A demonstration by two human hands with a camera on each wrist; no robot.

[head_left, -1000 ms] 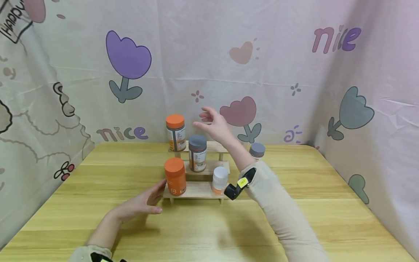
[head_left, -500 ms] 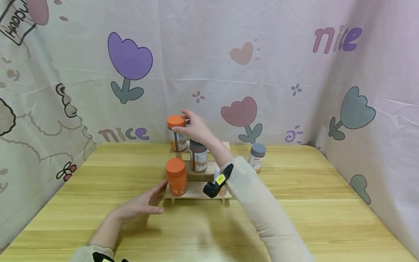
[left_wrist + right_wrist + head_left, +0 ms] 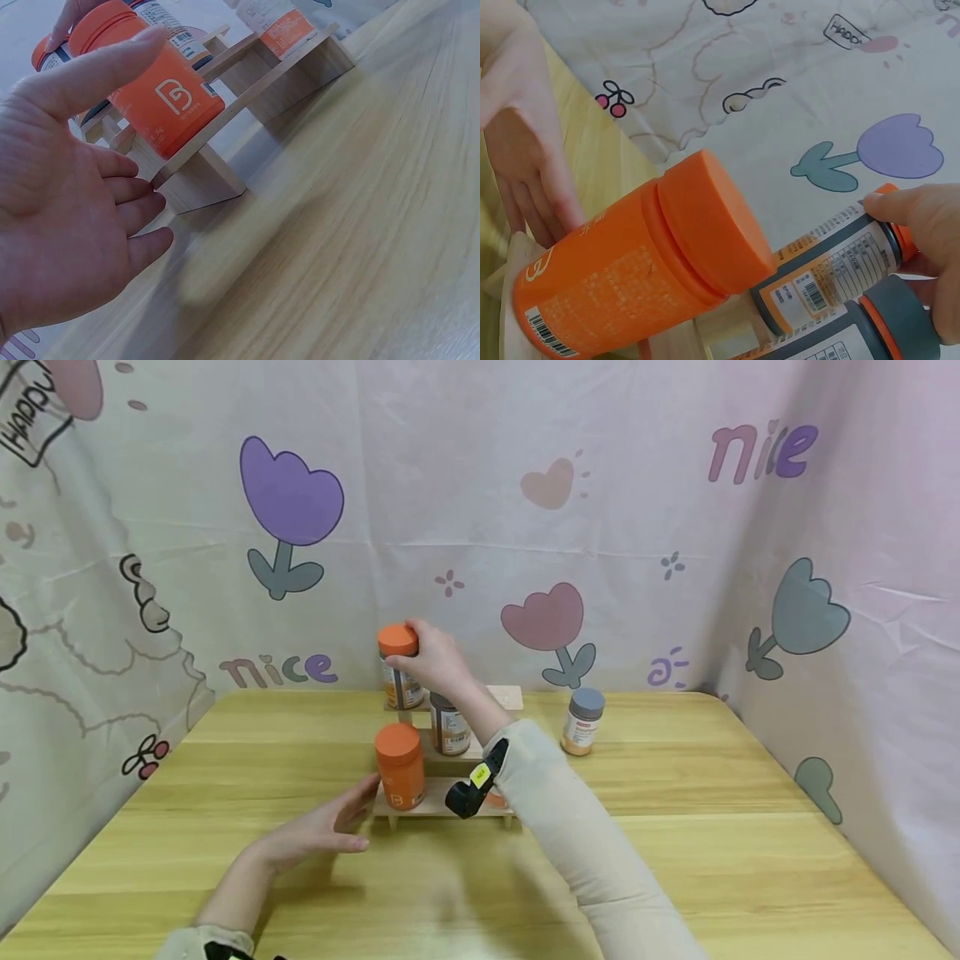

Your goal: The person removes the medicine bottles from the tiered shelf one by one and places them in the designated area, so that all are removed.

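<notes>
"What has the right hand (image 3: 433,658) got?"
"The orange-lidded jar (image 3: 401,687). The thumb sits just below the lid on the near side, and the fingers reach round behind."
"Where is that jar?"
"Upright on the top step of the wooden stand (image 3: 437,793), at its left end."
"And the left hand (image 3: 318,833)?"
"Wide, thumb well apart from the fingers, just beside the orange jar (image 3: 401,767). I can't tell whether the fingertips touch it."
"Which stands where?"
"At the left end of the bottom step. A white bottle (image 3: 287,32) with an orange band is at that step's right end, mostly hidden in the head view by the right wrist's camera (image 3: 467,797)."
"On the middle step?"
"A grey-lidded jar (image 3: 450,731), upright, partly behind the right hand."
"Anything farther out?"
"A loose jar (image 3: 582,722), grey lid too, on the table (image 3: 675,827) past the stand's right end, toward the far edge. Behind that edge hangs a flower-printed cloth (image 3: 450,460)."
</notes>
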